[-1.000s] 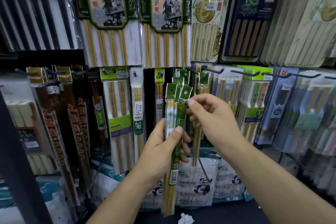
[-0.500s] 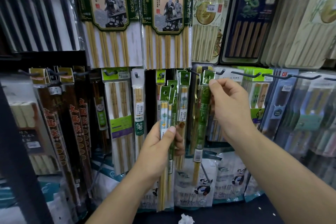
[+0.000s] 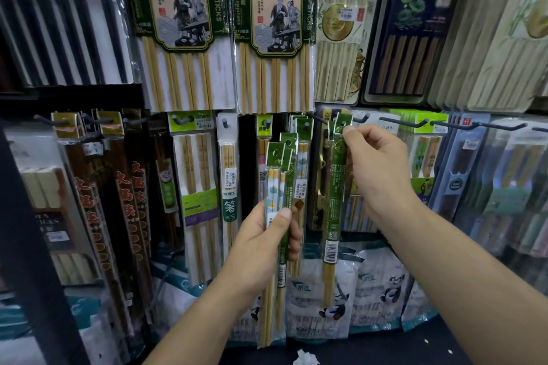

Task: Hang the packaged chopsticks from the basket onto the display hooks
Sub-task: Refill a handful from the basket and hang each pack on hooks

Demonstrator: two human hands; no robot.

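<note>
My right hand (image 3: 376, 169) pinches the top of a long green chopstick pack (image 3: 333, 210) and holds it upright, its green header tab right at the tip of a black display hook (image 3: 318, 118). Whether the tab's hole is over the hook I cannot tell. My left hand (image 3: 267, 243) grips a bundle of similar packs (image 3: 280, 175) around their middle, lower and to the left. The basket is out of view.
Packaged chopsticks crowd the wall on every side. More black hooks (image 3: 400, 122) jut out to the right of my right hand. Large hot-pot chopstick packs (image 3: 178, 29) hang above. Panda-printed bags (image 3: 335, 302) stand below on a dark shelf with a crumpled paper scrap (image 3: 305, 358).
My right hand drew one green pack off the bundle and carried it up and right to the hook. My left hand sank slightly with the remaining packs.
</note>
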